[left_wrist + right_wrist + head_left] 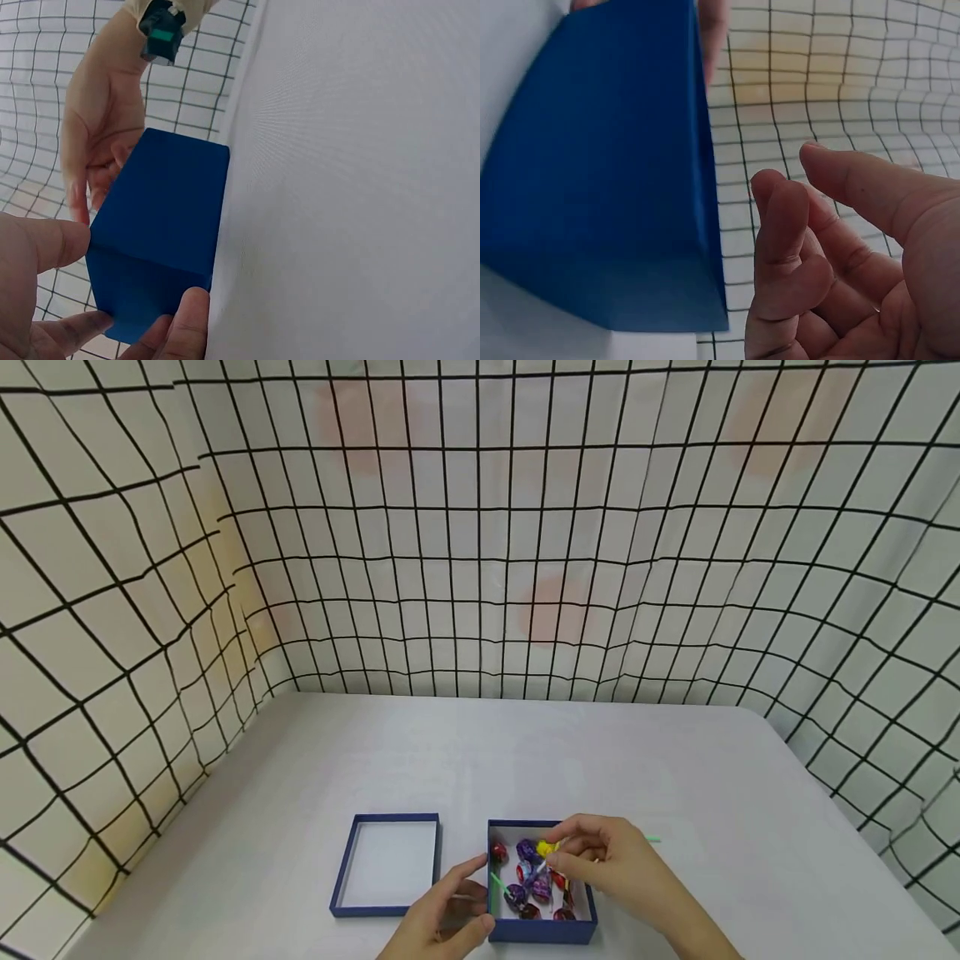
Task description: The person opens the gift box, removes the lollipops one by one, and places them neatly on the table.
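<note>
Two bare hands, with a small dark device worn at the right wrist.
The left hand (450, 914) and right hand (603, 856) both have slim, slightly tapering fingers. In the left wrist view, the right wrist carries a compact, blocky device (163, 45) in dark teal, marked with a brighter green rectangle (161, 35); behind it lies something cream-coloured (196, 10), whether cuff or strap is unclear.
</note>
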`<state>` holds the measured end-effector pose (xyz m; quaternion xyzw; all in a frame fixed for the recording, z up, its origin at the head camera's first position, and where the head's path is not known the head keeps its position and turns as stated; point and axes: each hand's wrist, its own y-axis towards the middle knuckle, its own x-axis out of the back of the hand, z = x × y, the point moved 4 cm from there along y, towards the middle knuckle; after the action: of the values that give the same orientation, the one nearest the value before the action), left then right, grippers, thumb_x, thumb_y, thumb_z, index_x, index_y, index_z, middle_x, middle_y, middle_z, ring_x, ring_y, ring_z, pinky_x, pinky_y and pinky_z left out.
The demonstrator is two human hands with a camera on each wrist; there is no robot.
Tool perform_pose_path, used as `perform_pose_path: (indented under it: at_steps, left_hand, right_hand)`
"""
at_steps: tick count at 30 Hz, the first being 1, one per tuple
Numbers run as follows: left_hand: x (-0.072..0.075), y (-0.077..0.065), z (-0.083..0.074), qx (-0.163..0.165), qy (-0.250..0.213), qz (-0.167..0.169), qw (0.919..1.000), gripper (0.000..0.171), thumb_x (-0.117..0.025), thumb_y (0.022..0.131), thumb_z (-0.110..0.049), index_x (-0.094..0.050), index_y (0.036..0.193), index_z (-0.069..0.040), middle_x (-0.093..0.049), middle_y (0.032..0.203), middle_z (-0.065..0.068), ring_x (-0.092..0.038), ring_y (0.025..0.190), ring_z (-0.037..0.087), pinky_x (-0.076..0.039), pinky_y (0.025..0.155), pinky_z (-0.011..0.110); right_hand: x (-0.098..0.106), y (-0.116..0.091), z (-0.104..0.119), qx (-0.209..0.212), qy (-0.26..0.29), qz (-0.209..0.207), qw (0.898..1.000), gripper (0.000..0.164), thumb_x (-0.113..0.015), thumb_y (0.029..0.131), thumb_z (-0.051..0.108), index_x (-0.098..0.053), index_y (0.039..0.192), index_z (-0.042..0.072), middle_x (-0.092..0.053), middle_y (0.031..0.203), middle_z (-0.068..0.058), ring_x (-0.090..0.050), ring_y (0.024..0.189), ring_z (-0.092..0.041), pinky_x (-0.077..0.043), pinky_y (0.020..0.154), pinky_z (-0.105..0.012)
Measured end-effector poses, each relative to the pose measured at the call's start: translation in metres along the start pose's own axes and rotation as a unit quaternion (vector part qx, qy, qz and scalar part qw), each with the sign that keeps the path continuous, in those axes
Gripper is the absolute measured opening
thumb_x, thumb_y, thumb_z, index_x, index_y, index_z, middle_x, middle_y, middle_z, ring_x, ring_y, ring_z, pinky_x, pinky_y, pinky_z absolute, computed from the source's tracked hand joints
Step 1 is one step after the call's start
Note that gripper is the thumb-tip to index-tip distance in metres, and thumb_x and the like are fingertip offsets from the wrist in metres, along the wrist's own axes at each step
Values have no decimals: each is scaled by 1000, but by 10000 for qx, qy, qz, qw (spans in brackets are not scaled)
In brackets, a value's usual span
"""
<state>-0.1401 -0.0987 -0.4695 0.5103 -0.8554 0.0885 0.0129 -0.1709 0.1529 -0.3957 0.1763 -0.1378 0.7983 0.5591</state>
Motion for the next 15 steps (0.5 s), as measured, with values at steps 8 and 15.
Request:
perform_pose_path:
  at_steps: [8,15]
  left_hand:
    - [1,0,-1,-259,8,41,9997,65,-68,107,-33,-44,163,-9,-66,129,15,-70,119,31,-65,93,43]
    - [2,-1,-2,-293,36,47,9996,65,-67,107,-34,-43,163,-9,-65,129,15,-70,119,31,-65,93,43]
  right_hand:
    - [-26,9,6,209,-233,147,9994,26,-81,97,22,-77,112,2,-78,89,-2,-68,71,-11,-56,62,-22]
    - [-39,13,11,251,-496,229,9982,22,-81,96,21,-79,109,4,-77,85,2,-65,67,-6,-53,57,-20]
